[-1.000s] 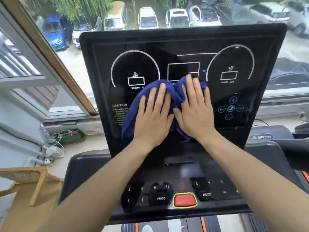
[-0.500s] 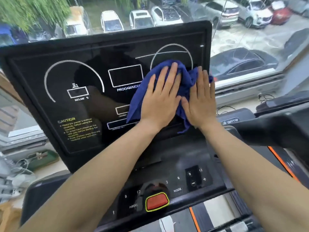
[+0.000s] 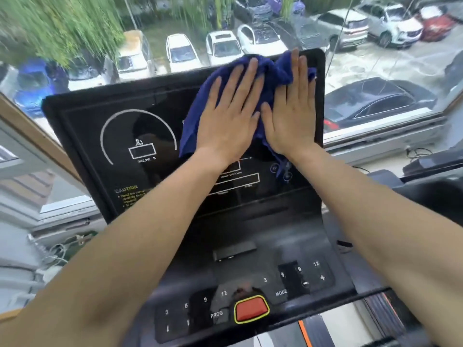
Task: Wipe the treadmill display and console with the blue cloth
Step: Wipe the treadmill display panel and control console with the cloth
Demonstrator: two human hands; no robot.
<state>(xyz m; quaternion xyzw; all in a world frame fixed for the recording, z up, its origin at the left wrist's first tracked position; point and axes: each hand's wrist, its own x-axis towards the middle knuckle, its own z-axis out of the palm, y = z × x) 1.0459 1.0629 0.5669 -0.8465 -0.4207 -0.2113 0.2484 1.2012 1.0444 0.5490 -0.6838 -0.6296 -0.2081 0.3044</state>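
The black treadmill display (image 3: 140, 136) tilts up in front of me, with white dial markings and a yellow caution label. A crumpled blue cloth (image 3: 198, 116) is spread over its upper right corner. My left hand (image 3: 230, 116) lies flat on the cloth with fingers spread. Beside it, my right hand (image 3: 290, 116) presses flat on the cloth near the display's right edge. Below, the console (image 3: 250, 249) carries number keys, PROG and MODE labels and a red stop button (image 3: 251, 309).
A large window behind the display looks down on parked cars. A sill with cables (image 3: 57, 251) runs at the left. Another machine's dark handrail (image 3: 431, 166) sits at the right. An orange-striped treadmill belt edge (image 3: 304, 331) shows at the bottom.
Both hands have slid the cloth from the display's centre to the right and then up to its top right corner. My view has shifted with them.
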